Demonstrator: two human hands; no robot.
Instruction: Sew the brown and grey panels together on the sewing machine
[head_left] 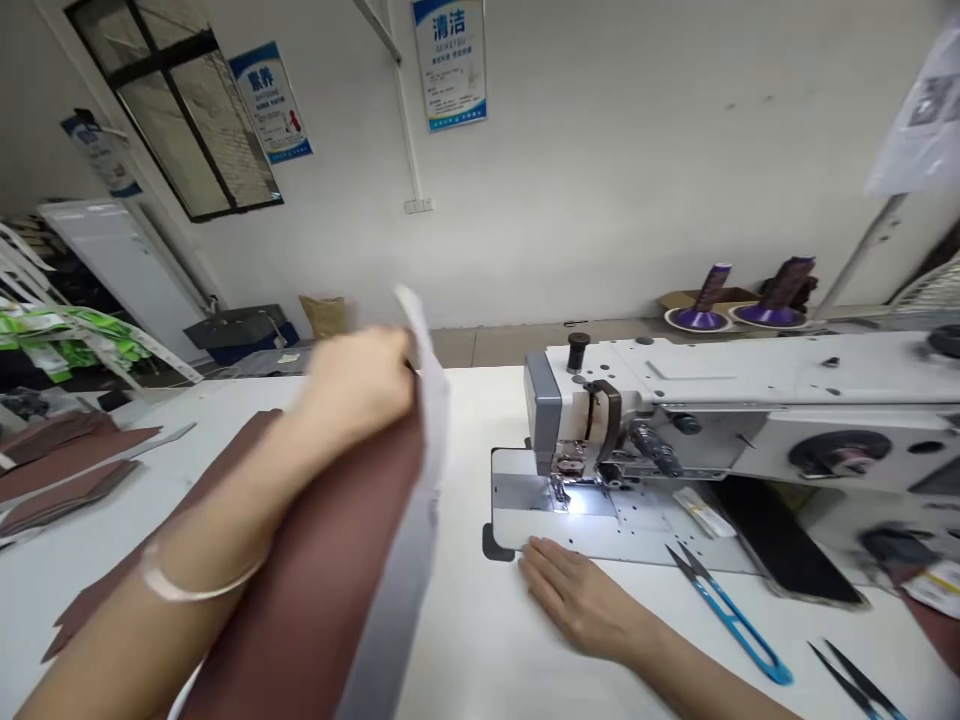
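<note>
My left hand point(360, 385) is raised above the table, blurred by motion, its fingers closed on the top edge of a large brown leather-like piece point(322, 590) with a white backing strip point(420, 470) along its right side. The piece hangs from the hand down toward the table's near edge. A bracelet point(199, 580) circles that wrist. My right hand point(577, 595) lies flat on the white table, fingers stretched out, just in front of the sewing machine's bed plate point(525, 510). The lit needle area point(570, 480) is a little beyond the fingertips.
A white industrial sewing machine point(750, 400) fills the right side. Blue thread snips point(731, 615) lie right of my hand, a second pair point(855, 680) farther right. Brown cut pieces point(64, 465) are stacked at the left. Purple thread cones point(709, 295) stand behind the machine.
</note>
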